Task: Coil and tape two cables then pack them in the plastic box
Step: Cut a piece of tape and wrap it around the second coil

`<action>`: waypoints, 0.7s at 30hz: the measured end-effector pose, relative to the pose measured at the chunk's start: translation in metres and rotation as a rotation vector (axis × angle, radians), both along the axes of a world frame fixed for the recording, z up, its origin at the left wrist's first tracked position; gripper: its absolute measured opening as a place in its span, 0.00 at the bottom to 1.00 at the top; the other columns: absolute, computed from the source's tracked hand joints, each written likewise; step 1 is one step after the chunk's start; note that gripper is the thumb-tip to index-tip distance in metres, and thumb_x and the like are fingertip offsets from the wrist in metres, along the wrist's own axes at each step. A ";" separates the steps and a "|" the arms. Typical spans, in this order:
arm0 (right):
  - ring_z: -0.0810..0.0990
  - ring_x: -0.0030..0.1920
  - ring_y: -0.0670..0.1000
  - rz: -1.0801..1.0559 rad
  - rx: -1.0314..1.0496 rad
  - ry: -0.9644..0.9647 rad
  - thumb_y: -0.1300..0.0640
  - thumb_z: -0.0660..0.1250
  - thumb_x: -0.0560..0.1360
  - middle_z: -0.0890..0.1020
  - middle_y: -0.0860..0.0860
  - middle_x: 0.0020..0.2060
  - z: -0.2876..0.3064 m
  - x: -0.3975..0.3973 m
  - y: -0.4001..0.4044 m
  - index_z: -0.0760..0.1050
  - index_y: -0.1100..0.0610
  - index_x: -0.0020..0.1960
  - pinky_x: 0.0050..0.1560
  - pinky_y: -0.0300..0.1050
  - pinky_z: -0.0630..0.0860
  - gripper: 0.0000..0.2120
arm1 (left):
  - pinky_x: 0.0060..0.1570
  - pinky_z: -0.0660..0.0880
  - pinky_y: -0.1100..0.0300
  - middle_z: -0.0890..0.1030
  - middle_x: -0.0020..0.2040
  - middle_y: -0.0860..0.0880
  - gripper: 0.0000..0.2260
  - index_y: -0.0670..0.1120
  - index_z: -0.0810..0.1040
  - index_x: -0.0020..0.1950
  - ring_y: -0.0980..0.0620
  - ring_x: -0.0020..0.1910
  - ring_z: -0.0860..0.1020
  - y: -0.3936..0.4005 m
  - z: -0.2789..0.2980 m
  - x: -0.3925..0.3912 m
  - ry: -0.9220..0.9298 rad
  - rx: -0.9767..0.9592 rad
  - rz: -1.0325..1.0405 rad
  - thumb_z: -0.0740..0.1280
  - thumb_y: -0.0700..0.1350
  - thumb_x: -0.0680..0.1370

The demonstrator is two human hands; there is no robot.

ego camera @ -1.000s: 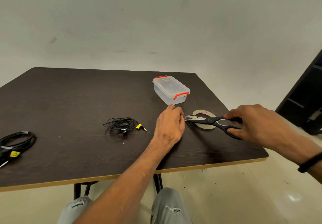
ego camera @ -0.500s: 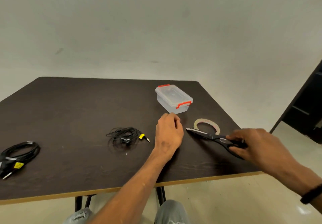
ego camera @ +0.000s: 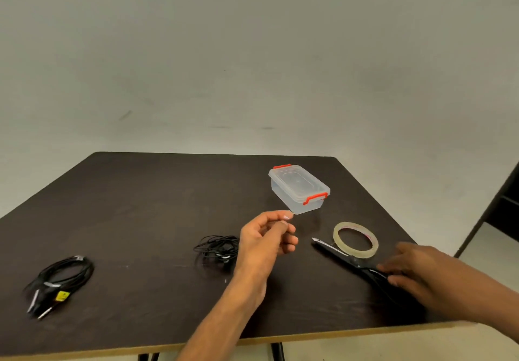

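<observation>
So the left hand (ego camera: 266, 237) sits mid-frame, lifted a bit off the table (ego camera: 140, 206), thumb and forefinger pinched together like it's got a cut strip of clear tape between them. I honestly can't see the tape itself, too transparent, so that's a guess. The right hand (ego camera: 415, 273), lower right of the frame, rests on the handles of the black scissors (ego camera: 345, 258), which lie flat with blades closed and pointing up-left. Whether it's gripping them or just touching, I can't tell.

Just above the blades is the tape roll (ego camera: 355, 239), lying flat and handy. Right beside the left wrist is the thin black cable (ego camera: 216, 248), loosely bundled, probably next to get taped. Far lower left sits the thicker coiled cable (ego camera: 61, 276), which looks already bound. The plastic box (ego camera: 297, 189), upper middle of the table, has its lid on with its red clips, so packing hasn't begun.
</observation>
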State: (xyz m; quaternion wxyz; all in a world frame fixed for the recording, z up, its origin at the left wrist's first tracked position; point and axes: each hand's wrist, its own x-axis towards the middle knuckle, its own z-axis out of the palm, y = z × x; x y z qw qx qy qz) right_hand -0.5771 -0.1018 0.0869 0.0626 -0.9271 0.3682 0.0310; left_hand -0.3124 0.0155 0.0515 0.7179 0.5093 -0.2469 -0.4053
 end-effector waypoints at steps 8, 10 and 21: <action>0.89 0.51 0.54 -0.239 0.923 -0.997 0.53 0.77 0.69 0.90 0.55 0.49 0.005 0.106 0.068 0.85 0.59 0.58 0.53 0.49 0.85 0.19 | 0.46 0.79 0.61 0.87 0.51 0.52 0.10 0.56 0.88 0.54 0.56 0.42 0.81 0.043 0.002 -0.002 -0.148 -0.005 -0.031 0.70 0.42 0.82; 0.89 0.51 0.56 -0.304 1.039 -1.129 0.56 0.79 0.65 0.89 0.59 0.50 0.003 0.125 0.075 0.82 0.62 0.60 0.54 0.51 0.85 0.24 | 0.47 0.80 0.61 0.86 0.51 0.53 0.12 0.57 0.87 0.54 0.57 0.44 0.82 0.052 0.000 0.001 -0.222 0.005 -0.027 0.68 0.41 0.82; 0.85 0.42 0.55 -0.427 1.044 -1.178 0.59 0.82 0.58 0.87 0.65 0.52 -0.007 0.158 0.084 0.82 0.60 0.58 0.47 0.52 0.85 0.29 | 0.46 0.81 0.62 0.84 0.48 0.54 0.12 0.59 0.83 0.61 0.55 0.43 0.83 0.075 -0.012 0.020 -0.426 0.004 -0.012 0.68 0.43 0.83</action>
